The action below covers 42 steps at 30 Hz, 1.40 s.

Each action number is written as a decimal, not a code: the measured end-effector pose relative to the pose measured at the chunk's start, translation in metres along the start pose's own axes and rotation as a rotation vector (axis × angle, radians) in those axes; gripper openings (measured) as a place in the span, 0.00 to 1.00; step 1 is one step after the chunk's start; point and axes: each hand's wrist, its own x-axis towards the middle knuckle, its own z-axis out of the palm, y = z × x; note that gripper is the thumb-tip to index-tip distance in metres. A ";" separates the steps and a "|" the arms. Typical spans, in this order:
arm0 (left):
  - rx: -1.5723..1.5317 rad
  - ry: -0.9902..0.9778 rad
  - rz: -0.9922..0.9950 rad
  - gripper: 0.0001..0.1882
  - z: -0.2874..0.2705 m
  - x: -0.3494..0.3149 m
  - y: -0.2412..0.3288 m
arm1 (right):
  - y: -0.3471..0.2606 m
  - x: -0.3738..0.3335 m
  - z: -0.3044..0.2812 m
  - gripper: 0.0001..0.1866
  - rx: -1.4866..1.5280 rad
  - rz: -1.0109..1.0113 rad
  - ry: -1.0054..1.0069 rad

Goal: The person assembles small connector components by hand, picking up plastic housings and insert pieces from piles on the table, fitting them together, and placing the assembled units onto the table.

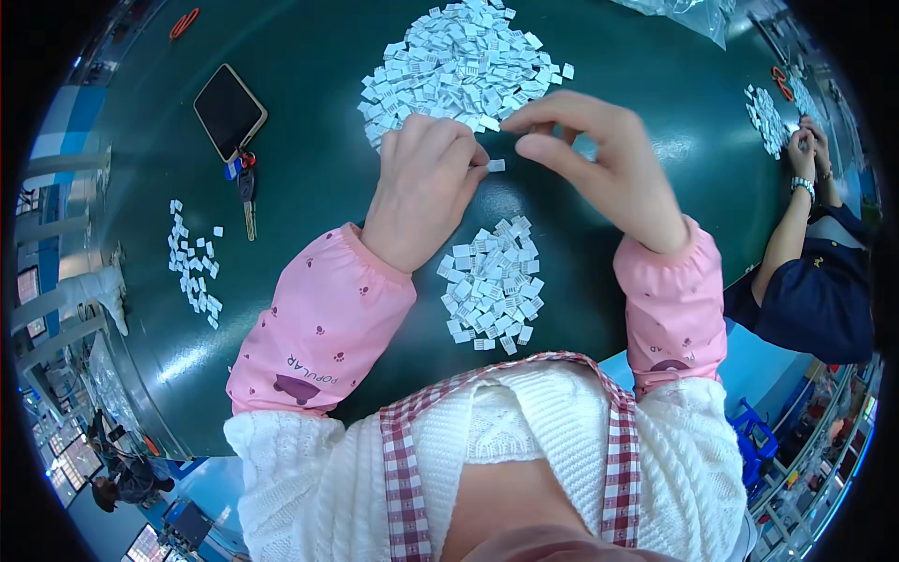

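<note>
My left hand [417,192] is closed, its fingertips pinching a small white plastic connector housing [496,166] above the green table. To its right my right hand [609,164] hovers with thumb and forefinger apart, nothing between them; its fingers are slightly blurred. Just beyond both hands rises a large heap of the same white housings [459,66]. Closer to my body, between my forearms, lies a smaller pile of them [492,286]. A loose scatter of housings [195,267] is off to the left.
On the left of the table [309,122] lie a dark-screened phone [229,112] and a key [248,201] on a ring. Orange-handled snips [184,23] rest at the far left. A plastic bag [698,14] is at the far edge. At right, a co-worker's hands [803,155] work beside another pile [768,122].
</note>
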 end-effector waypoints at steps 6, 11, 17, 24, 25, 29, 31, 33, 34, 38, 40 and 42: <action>0.039 0.043 -0.014 0.07 0.004 0.004 0.000 | 0.017 -0.007 0.019 0.07 -0.346 -0.018 -0.124; -0.171 0.130 -0.078 0.05 -0.008 0.008 0.004 | 0.012 -0.007 0.022 0.03 -0.228 0.050 -0.090; -0.811 -0.063 -0.585 0.05 -0.029 0.006 0.007 | 0.011 -0.005 0.023 0.03 0.522 0.324 -0.137; -1.256 -0.065 -0.723 0.09 -0.030 0.006 0.006 | 0.007 -0.005 0.024 0.01 0.619 0.363 -0.086; -1.293 -0.049 -0.724 0.10 -0.030 0.005 0.007 | 0.007 -0.005 0.024 0.02 0.612 0.346 -0.072; -1.405 -0.008 -0.745 0.10 -0.027 0.004 0.010 | 0.005 -0.006 0.034 0.06 -0.121 -0.214 0.128; -1.443 0.015 -0.751 0.09 -0.026 0.002 0.010 | 0.004 -0.007 0.036 0.07 -0.365 -0.407 0.191; -1.407 0.023 -0.704 0.11 -0.025 0.001 0.007 | 0.004 -0.007 0.037 0.10 -0.284 -0.377 0.168; -1.388 0.027 -0.682 0.12 -0.024 0.000 0.005 | 0.004 -0.008 0.038 0.11 -0.243 -0.362 0.155; -1.416 0.011 -0.673 0.13 -0.022 -0.002 0.001 | 0.002 -0.007 0.042 0.11 -0.017 -0.238 0.167; -1.469 -0.003 -0.677 0.14 -0.021 -0.003 0.000 | 0.002 -0.007 0.043 0.11 0.169 -0.122 0.196; -1.504 -0.014 -0.699 0.14 -0.021 -0.003 0.000 | 0.003 -0.006 0.043 0.11 0.167 -0.117 0.182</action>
